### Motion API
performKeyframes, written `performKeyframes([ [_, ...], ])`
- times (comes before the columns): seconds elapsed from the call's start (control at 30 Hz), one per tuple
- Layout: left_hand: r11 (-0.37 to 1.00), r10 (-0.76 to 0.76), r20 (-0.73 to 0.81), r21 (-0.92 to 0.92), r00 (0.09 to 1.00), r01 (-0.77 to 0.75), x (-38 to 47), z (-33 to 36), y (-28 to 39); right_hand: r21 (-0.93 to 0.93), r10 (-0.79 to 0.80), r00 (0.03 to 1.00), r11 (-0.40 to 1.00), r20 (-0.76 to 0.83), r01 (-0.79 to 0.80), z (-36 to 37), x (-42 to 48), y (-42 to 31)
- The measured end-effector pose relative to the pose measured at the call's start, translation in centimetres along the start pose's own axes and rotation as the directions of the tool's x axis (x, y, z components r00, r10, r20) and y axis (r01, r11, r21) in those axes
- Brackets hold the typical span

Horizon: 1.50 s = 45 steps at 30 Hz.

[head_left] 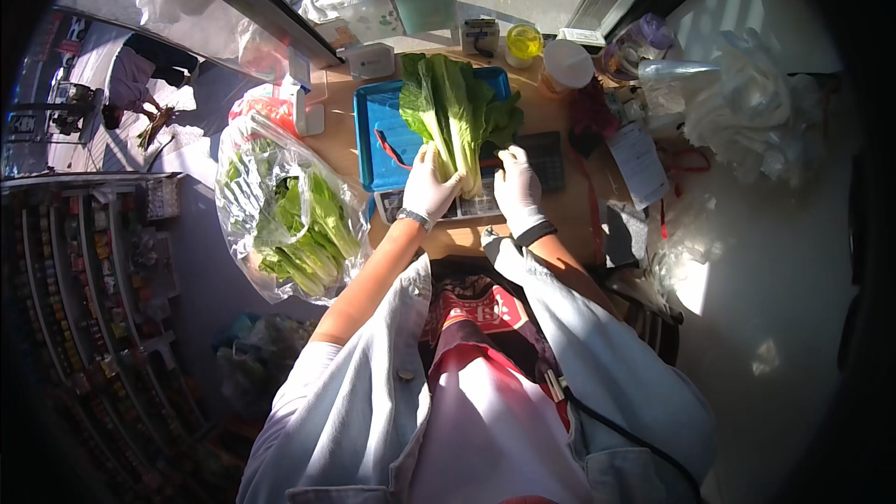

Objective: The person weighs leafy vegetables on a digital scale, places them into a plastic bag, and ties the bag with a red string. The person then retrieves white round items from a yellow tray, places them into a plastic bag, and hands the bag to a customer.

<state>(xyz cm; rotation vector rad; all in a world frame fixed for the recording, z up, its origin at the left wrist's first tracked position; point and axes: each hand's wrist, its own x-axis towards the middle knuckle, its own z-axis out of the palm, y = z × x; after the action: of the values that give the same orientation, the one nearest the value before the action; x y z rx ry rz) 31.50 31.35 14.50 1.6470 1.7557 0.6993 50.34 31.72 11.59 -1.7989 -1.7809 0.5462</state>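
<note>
A bunch of leafy greens (451, 108) with pale stalks lies over a blue tray (378, 119) that rests on a scale. My left hand (430, 185), in a white glove, is closed around the lower stalks. To the right of the stalks is my right hand (516, 185), also gloved, its fingertips by a thin dark strip at the leaves' edge; whether it grips anything I cannot tell. A red strip (392, 150) lies in the tray. On the left, a clear plastic bag (238, 224) holds more leafy greens (308, 231).
Along the table's (336, 105) back stand a yellow-filled container (523, 44) and a white-lidded tub (567, 64). Plastic bags (749, 105) and a paper slip (638, 164) are at right. Packed shelves (98, 294) stand left. Another person (133, 80) handles thin stems beyond the glass.
</note>
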Motion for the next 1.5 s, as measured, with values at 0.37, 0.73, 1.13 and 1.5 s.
performKeyframes([
  [0.37, 0.916, 0.0, 0.089, 0.399, 0.996, -0.036, 2.0, -3.9, -8.3, -0.274, 0.01, 0.982, 0.961, 0.187, 0.042, 0.1, 2.5, 3.1],
  [0.73, 0.881, -0.427, -0.205, 0.124, 0.881, 0.456, 5.4, -0.7, -9.4, -0.239, -0.08, 0.979, 0.963, 0.188, 0.125, -1.6, 3.0, 3.1],
  [1.13, 0.89, 0.084, -0.031, 0.452, 0.996, -0.061, -1.0, -4.3, -0.7, 0.321, -0.183, 0.938, 0.944, 0.294, 0.084, -3.1, 2.8, -1.4],
  [1.5, 0.928, 0.371, 0.079, 0.0, 0.925, -0.372, 1.2, -4.3, -0.9, 0.067, -0.289, 0.879, 0.956, 0.378, 0.286, 0.8, 2.3, -6.7],
])
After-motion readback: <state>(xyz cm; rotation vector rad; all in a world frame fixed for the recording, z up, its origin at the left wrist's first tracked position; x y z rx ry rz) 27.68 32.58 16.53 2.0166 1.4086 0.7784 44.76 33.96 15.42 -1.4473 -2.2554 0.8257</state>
